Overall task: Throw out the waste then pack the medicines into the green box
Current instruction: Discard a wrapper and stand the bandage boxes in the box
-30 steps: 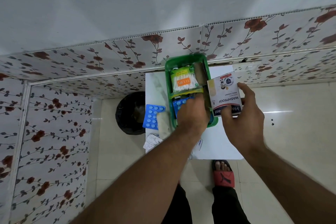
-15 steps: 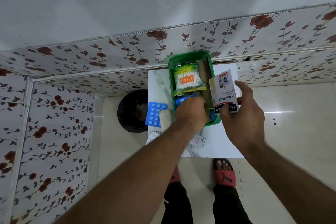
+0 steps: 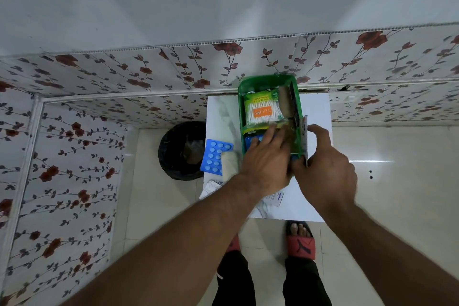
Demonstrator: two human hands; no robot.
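Observation:
The green box (image 3: pixel 242 97) stands on a small white table (image 3: pixel 315 109) against the wall. Inside it lie a pack of cotton swabs (image 3: pixel 263 112), a brown roll (image 3: pixel 285 103) and a blue blister pack (image 3: pixel 250 141). My left hand (image 3: pixel 267 161) reaches flat into the box, fingers spread over its contents. My right hand (image 3: pixel 325 169) grips a white plaster box (image 3: pixel 304 131) on edge at the green box's right wall. Left of the green box, a second blue blister pack (image 3: pixel 214 154) and a white bandage roll (image 3: pixel 229 165) lie on the table.
A black waste bin (image 3: pixel 178 149) sits on the floor left of the table. Some white sachets (image 3: pixel 275 197) and a crumpled wrapper (image 3: pixel 211 187) lie at the table's near edge. My feet in red slippers (image 3: pixel 300 243) stand just below. Floral wall panels close the left and back.
My right hand has turned the plaster box from face-up to on edge and lowered it to the green box's right wall. My left hand has slid further into the box.

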